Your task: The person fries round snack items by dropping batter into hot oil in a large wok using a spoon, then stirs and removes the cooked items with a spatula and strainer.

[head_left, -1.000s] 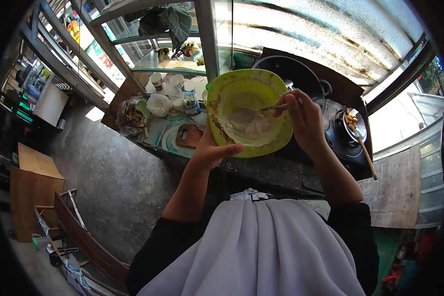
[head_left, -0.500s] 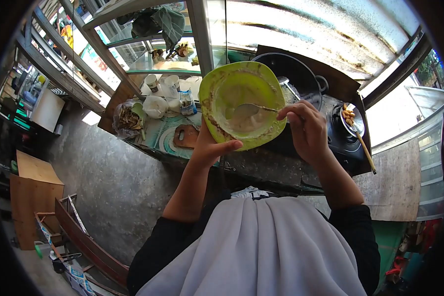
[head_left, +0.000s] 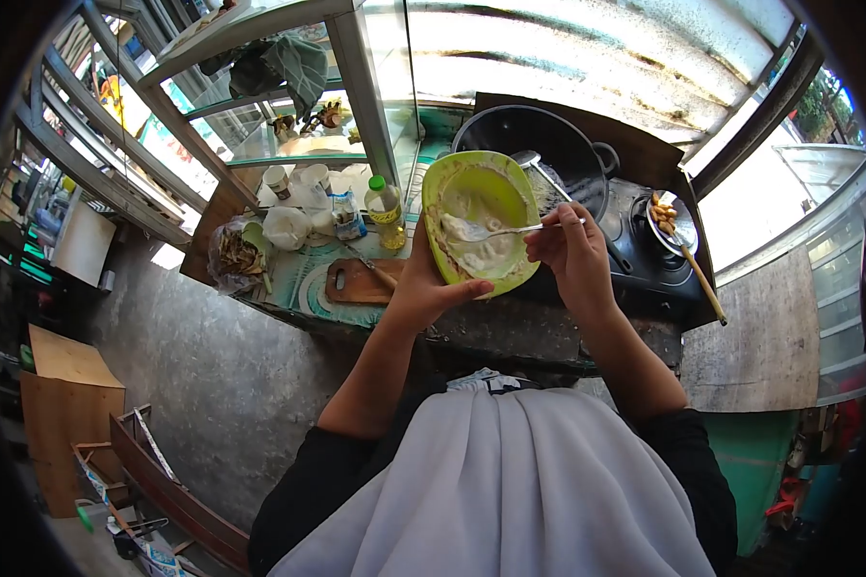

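My left hand point(head_left: 431, 279) grips the left and lower rim of a green bowl point(head_left: 440, 252), its thumb along the near edge. Pale, wet batter point(head_left: 496, 252) lies in the bowl, with smears on the inner wall. A metal spoon point(head_left: 520, 230) rests with its head in the batter, its handle pinched in the fingers of my right hand point(head_left: 566, 248). The bowl is tilted and held above the counter, in front of a large black wok point(head_left: 539, 130). A metal ladle point(head_left: 548, 177) with a dark handle lies across the wok's near side.
Left of the bowl are an oil bottle point(head_left: 385, 213), a wooden board point(head_left: 348, 281), a knife, cups point(head_left: 277, 181) and a plastic bag point(head_left: 236, 258). At right, a strainer of fried pieces point(head_left: 664, 213) sits over the stove point(head_left: 649, 279). A glass case point(head_left: 356, 87) stands behind.
The bowl has moved right and tilted, uncovering the oil bottle and more of the wok and ladle. The spoon has shifted within the batter. The whole view has shifted slightly.
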A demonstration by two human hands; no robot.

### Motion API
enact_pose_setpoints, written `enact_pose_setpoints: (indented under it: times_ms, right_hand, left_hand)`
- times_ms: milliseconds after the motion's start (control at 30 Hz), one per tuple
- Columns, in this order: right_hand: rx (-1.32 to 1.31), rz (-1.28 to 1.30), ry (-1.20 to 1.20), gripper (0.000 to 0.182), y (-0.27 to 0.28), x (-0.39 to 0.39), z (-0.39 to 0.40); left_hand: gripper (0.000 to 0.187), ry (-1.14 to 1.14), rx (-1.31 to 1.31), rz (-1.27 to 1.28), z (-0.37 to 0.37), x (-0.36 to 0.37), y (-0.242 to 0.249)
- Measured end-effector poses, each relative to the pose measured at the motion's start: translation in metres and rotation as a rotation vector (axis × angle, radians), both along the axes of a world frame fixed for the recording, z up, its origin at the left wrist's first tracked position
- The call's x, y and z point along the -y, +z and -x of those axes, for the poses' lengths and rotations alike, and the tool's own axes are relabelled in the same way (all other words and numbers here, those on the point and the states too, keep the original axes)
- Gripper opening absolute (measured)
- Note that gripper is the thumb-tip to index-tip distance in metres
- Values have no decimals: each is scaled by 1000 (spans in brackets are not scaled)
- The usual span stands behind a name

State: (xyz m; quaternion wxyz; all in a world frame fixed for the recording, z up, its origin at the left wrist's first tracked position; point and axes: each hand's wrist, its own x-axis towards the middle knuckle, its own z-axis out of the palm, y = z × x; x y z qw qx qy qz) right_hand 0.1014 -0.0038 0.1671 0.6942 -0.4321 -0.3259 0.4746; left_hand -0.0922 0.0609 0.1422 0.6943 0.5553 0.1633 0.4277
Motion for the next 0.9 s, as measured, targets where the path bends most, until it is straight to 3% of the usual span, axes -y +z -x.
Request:
enact_pose_setpoints:
  times_ms: [233, 533, 633, 733, 833, 900]
  right_hand:
    - [96, -118, -110, 25, -2, -1, -27]
    - [828, -249, -278, 26, 15, 2, -30]
    - [903, -218, -241, 25, 20, 1, -28]
    - [402, -110, -80, 24, 16, -11, -37]
    - [300, -122, -69, 24, 22, -13, -41]
    - [432, -203, -89, 23, 26, -8, -40]
  left_hand:
    - [94, -57, 73, 288, 2, -9, -17]
    - [90, -53, 116, 350, 12, -11, -7]
    - [91, -82, 85, 337, 17, -12, -5]
    - [91, -171, 158, 368, 19, -14, -16]
    - [91, -264, 216, 426, 24, -15, -17]
    - [91, -288, 224, 414, 25, -15, -18]
